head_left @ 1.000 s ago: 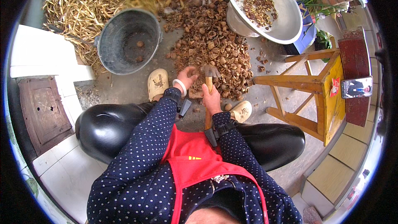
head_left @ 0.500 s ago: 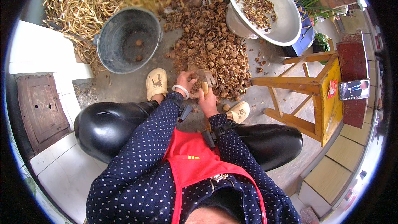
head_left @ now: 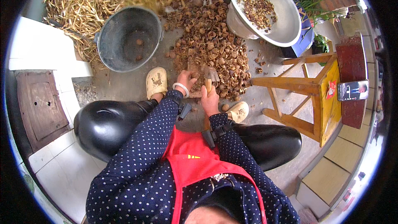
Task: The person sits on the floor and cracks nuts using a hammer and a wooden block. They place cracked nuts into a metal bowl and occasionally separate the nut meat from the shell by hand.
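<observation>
Down by the feet, the right hand (head_left: 210, 99) is clamped on a hammer (head_left: 209, 76) handle, its head over a nut (head_left: 195, 75) pinched in the left hand (head_left: 185, 79) on a small block. Beyond lies the shell pile (head_left: 209, 47), with a grey tub (head_left: 128, 37) left and a steel bowl (head_left: 286, 29) right.

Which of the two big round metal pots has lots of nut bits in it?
The shiny silver basin at the top right. It holds a heap of brown nut pieces. The dark grey bucket on the left holds only a few nuts.
</observation>
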A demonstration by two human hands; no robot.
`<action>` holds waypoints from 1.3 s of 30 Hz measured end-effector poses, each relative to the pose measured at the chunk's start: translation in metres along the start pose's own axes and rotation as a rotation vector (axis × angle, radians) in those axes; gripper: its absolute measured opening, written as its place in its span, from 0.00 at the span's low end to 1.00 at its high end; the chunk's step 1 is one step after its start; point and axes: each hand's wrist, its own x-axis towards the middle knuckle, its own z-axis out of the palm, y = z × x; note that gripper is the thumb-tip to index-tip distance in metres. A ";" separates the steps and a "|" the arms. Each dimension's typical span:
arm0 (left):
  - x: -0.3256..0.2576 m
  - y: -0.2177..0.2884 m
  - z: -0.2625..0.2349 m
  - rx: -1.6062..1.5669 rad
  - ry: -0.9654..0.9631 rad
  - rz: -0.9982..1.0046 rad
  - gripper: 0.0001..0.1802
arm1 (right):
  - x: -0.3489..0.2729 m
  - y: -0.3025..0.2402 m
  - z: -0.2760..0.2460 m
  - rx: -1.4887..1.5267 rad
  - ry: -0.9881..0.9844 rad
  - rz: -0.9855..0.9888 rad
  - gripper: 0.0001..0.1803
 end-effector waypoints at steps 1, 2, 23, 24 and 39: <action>0.000 0.002 0.000 -0.017 0.028 -0.001 0.19 | 0.001 -0.001 -0.001 -0.028 0.004 0.010 0.18; 0.004 0.004 -0.001 -0.032 0.126 0.072 0.19 | 0.004 -0.004 -0.002 -0.006 0.014 -0.013 0.18; 0.003 0.000 0.004 -0.106 0.096 0.029 0.19 | 0.004 -0.013 0.005 0.034 0.010 -0.132 0.17; 0.002 0.000 0.004 -0.109 0.115 0.042 0.19 | 0.002 -0.012 0.004 0.097 0.033 -0.220 0.17; -0.004 0.003 -0.002 -0.085 0.060 0.063 0.26 | 0.005 -0.005 0.001 0.030 0.085 -0.009 0.17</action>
